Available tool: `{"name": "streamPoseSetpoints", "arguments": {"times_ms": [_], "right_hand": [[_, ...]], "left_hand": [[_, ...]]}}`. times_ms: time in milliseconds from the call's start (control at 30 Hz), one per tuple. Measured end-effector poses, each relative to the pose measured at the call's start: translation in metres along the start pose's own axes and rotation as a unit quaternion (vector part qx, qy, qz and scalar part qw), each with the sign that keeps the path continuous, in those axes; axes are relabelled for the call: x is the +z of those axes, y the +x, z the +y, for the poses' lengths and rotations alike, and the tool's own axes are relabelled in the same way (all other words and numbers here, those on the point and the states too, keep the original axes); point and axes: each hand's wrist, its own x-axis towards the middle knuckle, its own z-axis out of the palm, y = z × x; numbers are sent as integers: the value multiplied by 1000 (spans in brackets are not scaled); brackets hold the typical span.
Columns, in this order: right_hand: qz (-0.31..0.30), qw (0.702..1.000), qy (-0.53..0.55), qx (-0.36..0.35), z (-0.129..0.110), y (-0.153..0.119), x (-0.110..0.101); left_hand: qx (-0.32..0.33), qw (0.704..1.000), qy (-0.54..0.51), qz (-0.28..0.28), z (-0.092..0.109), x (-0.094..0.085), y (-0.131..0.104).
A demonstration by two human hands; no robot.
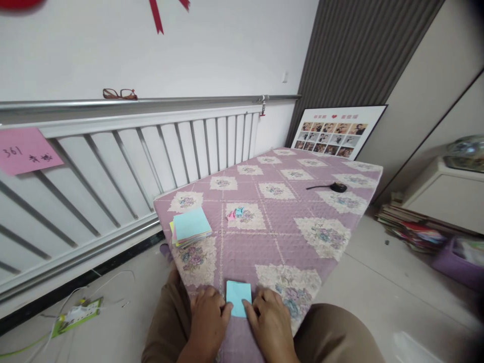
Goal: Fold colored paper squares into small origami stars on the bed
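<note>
A small light-blue square of paper (238, 301), apparently folded, lies flat on the table near its front edge. My left hand (209, 315) rests beside it with curled fingers, its thumb pressed on the paper's left edge. On the other side, my right hand (270, 318) also has its fingers curled, and its thumb lies on the paper's lower right part. Farther up to the left sits a stack of coloured paper sheets (192, 225), a light-blue one on top. Small pink and blue folded paper pieces (235, 214) lie beyond the blue square.
The table has a purple flowered cloth (242, 252). A black object with a thin tail (338, 187) lies toward its far right. A white radiator (151, 146) borders the left side. A power strip (77, 317) with cables is on the floor. A purple bin (457, 262) stands right.
</note>
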Motion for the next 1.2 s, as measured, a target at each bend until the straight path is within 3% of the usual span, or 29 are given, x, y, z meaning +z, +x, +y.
{"name": "streamPoseSetpoints", "arguments": {"times_ms": [400,567,667,800,900,1000,1200], "right_hand": [[-15,1000,-15,10,-4,7,-5],[-15,1000,-14,17,-5,7,-6],[-17,1000,-11,17,-5,7,-7],[-15,1000,-17,20,-5,7,-7],[-12,1000,-21,16,-4,6,-5],[-8,1000,-7,13,-2,6,-4],[5,1000,8,8,0,6,-2]], "left_hand": [[11,999,33,7,0,0,1],[26,999,13,38,3,0,-4],[95,995,-8,31,4,3,-4],[230,973,-10,-30,0,7,3],[272,959,20,-75,-5,4,9],[252,961,45,-100,-10,0,14],[194,975,61,-88,-16,-3,15]]}}
